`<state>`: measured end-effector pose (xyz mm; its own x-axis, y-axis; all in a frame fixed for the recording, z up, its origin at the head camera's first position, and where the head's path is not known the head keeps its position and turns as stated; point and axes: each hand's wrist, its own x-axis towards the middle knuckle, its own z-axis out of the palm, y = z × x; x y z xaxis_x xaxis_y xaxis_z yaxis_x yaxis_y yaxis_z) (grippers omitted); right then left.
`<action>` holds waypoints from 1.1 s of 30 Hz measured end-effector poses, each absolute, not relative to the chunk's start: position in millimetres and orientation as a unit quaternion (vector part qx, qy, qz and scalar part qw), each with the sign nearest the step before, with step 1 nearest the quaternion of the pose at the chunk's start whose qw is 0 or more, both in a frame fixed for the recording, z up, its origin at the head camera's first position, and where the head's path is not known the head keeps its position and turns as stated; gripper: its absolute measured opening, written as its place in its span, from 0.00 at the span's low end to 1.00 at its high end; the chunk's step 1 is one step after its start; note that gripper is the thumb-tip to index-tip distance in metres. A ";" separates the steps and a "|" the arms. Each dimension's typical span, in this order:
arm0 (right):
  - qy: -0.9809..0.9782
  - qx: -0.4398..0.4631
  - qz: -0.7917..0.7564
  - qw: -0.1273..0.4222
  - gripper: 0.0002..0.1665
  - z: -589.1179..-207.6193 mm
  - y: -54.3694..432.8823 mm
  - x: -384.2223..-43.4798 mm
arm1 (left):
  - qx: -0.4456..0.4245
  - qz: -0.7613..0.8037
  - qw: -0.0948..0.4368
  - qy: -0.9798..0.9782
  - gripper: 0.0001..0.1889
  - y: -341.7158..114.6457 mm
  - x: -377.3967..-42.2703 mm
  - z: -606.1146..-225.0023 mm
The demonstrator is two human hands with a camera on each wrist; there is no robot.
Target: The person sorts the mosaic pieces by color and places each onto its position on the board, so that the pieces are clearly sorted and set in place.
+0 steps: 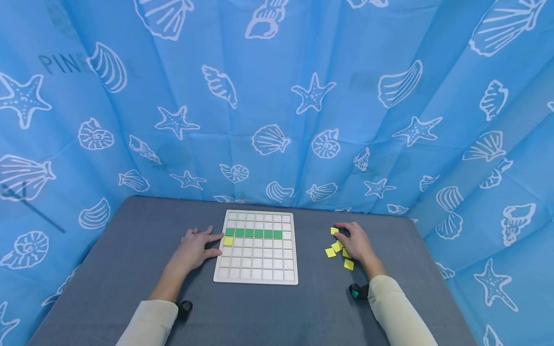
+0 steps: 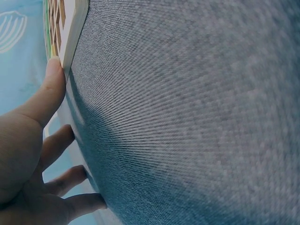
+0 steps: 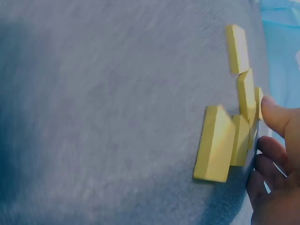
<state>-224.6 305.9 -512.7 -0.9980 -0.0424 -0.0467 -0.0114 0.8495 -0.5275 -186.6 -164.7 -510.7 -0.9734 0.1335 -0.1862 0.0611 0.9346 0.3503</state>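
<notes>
A white gridded board [image 1: 256,282] lies flat on the table. In its grid, a row of several green tiles [image 1: 258,234] runs from the left edge, with one yellow tile [image 1: 228,241] just below the leftmost. My left hand [image 1: 195,250] has its fingers spread, thumb and index finger touching the board's left edge. The left wrist view shows that thumb [image 2: 52,77] against the board's rim. Right of the board, my right hand [image 1: 356,242] pinches a yellow tile [image 1: 334,230] between thumb and index finger. Other loose yellow tiles [image 3: 215,145] lie close beneath it, some touching or overlapping.
Grey cloth covers the table [image 1: 268,312]. A blue curtain [image 1: 277,120] with white shell and starfish prints hangs behind and at both sides. Black straps with small devices [image 1: 358,291] sit at the wrists.
</notes>
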 end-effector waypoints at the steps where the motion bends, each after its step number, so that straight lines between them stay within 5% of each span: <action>1: 0.960 -0.011 -0.277 0.029 0.24 -512.9 305.8 -225.0 | 0.050 0.175 0.104 0.978 0.33 -164.7 -186.6 -510.4; 20: 0.966 0.024 -0.254 0.045 0.10 -501.9 290.8 -225.4 | 0.050 0.178 0.109 0.977 0.33 -163.7 -186.0 -513.3; 33: 0.951 -0.031 -0.309 0.016 0.07 -485.9 254.0 -226.6 | 0.053 0.183 0.102 0.976 0.33 -165.7 -186.3 -508.5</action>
<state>-226.6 254.0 -485.9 -0.9975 -0.0696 -0.0105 -0.0501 0.8074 -0.5878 -186.3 -165.7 -508.5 -0.9736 0.1408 -0.1799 0.0660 0.9273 0.3686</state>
